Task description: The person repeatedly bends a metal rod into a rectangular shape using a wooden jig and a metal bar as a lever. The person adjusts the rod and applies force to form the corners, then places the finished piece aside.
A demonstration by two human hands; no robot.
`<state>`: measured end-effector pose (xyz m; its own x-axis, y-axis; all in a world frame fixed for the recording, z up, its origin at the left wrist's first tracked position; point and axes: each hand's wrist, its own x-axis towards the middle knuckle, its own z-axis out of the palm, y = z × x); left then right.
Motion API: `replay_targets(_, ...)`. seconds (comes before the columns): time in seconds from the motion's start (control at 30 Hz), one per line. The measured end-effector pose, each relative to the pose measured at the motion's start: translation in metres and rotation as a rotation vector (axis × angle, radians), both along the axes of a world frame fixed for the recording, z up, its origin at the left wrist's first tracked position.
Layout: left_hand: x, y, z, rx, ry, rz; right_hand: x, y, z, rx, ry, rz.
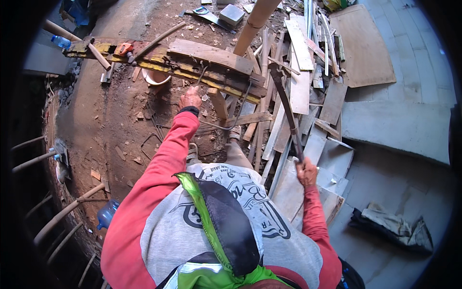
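Note:
My left hand (191, 98) is closed around a thin steel rod (203, 74) at the near edge of a worn, yellow-painted wooden beam (159, 67). The rod's upper end reaches over the beam; its other end is hidden by my hand. My right hand (306, 172) grips the lower end of a long dark bar (287, 103). It slants up and left, and its broad curved end is near the right end of the beam, apart from it. A bent steel rod (239, 115) hooks over the beam between my hands.
On the beam lie a hammer (99, 57), an orange-handled tool (126, 48) and a loose plank (211, 55). A white bucket (156, 78) stands beneath. Scrap boards (299, 86) pile up at right, beside a bamboo pole (255, 24). Steel rods (155, 126) lie on the dirt.

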<state>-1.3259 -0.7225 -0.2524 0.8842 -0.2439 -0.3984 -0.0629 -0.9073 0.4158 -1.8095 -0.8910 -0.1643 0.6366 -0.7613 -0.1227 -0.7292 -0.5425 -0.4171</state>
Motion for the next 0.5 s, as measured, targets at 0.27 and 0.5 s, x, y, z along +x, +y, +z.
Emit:
replay_targets(0.27,0.0,0.001,-0.016,-0.052,-0.111,-0.038,0.02,-0.238,0.052,-0.242,0.413,0.398)
replay_targets(0.5,-0.004,-0.001,-0.008,-0.032,-0.112,-0.008,0.164,-0.383,0.104,-0.509,0.212,0.926)
